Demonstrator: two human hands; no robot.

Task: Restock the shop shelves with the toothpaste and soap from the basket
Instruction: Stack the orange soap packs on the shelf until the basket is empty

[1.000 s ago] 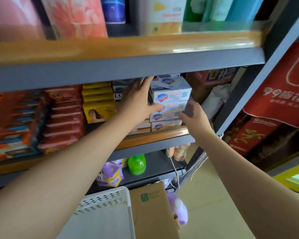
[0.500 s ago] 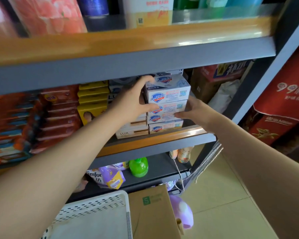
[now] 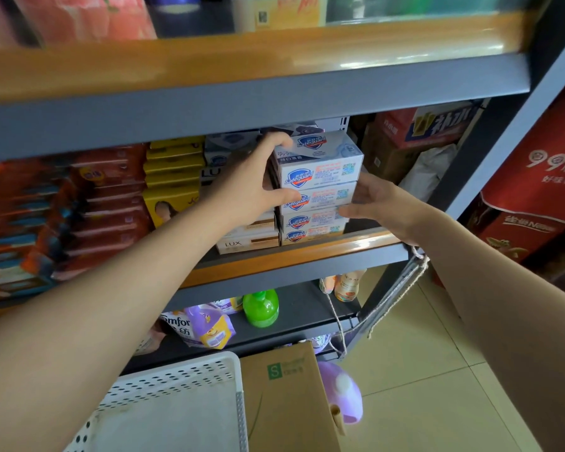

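Observation:
A stack of white and blue Safeguard soap boxes (image 3: 318, 187) stands on the middle shelf (image 3: 294, 256) near its right end. My left hand (image 3: 252, 187) presses against the stack's left side, with the thumb on the front of the second box and fingers on the top box. My right hand (image 3: 377, 203) lies flat against the stack's right side, fingers spread. The white perforated basket (image 3: 177, 373) sits at the bottom of the view; its inside looks bare.
LUX soap boxes (image 3: 247, 244) lie left of the stack, with yellow boxes (image 3: 173, 177) and red packs (image 3: 108, 203) further left. A brown carton (image 3: 287, 396) stands beside the basket. A green bottle (image 3: 261, 308) and purple pouches (image 3: 206, 327) occupy the lower shelf. Red sacks (image 3: 542, 177) lean at the right.
My right hand has come up against the right side of the soap stack. My left hand stays on the left side. The view has drawn closer and shifted slightly.

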